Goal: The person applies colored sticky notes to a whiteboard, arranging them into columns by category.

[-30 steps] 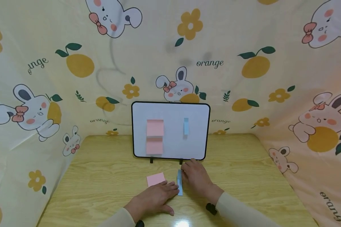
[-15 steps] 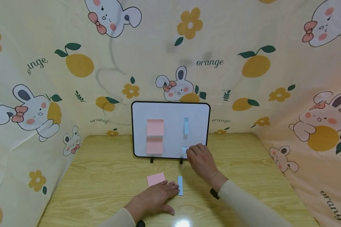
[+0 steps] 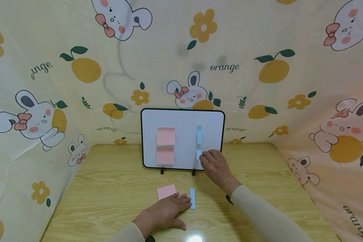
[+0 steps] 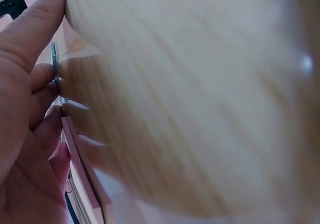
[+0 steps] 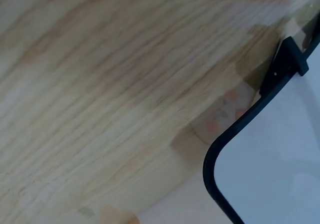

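Note:
My right hand (image 3: 216, 168) is at the lower right of a whiteboard (image 3: 184, 117), pinching a blue sticky note strip (image 3: 198, 154) just below another blue strip (image 3: 199, 134) on the board. Whether the pinched strip touches the board is hard to tell. My left hand (image 3: 167, 210) lies flat with fingers extended, resting on a pink sticky note pad (image 3: 166, 191) and touching a blue strip pad (image 3: 192, 199). In the left wrist view the pink pad (image 4: 82, 169) shows edge-on beside the fingers (image 4: 47, 124). The right wrist view shows no fingers, only the board's corner (image 5: 265, 174).
Two pink sticky notes (image 3: 165, 136) are stuck one above the other on the board's left half. Small black feet (image 3: 194, 172) hold the board on the wooden table (image 3: 109, 191). A printed cloth (image 3: 157, 53) hangs behind and at both sides.
My right hand has lifted the blue strip from the pad by the left hand to the whiteboard, then slightly up under the upper strip. My left hand has stayed in place.

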`<state>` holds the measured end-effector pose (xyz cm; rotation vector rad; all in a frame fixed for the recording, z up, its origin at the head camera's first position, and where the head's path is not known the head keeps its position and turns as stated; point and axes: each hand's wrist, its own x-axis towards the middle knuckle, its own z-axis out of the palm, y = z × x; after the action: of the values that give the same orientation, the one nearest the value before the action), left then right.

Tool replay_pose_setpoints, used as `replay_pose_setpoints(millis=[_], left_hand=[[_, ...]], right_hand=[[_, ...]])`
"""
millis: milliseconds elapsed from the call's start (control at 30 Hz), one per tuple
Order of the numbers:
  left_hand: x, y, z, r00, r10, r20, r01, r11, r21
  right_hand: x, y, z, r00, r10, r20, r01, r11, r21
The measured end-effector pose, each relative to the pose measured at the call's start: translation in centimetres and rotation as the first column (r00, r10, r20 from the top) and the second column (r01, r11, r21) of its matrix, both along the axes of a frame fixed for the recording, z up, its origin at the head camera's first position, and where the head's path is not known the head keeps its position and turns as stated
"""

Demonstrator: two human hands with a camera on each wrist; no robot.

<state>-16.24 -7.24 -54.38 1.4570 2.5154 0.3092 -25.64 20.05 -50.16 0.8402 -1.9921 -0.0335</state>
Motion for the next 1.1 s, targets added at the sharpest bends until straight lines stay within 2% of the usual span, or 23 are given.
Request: replay_pose_setpoints(millis=[733,1100], left_hand=[[0.0,-0.1,-0.1,0.999,0.006,0.035,-0.007,1.0,0.021],[-0.1,-0.2,-0.1,0.999,0.006,0.053,-0.009,0.999,0.042]], right_hand=[[-0.9,0.3,-0.4,0.992,-0.073,0.105,0.066,0.995,0.069],[-1.1,0.0,-1.1,0.978,-0.149,0.148,0.135,0.986,0.102]])
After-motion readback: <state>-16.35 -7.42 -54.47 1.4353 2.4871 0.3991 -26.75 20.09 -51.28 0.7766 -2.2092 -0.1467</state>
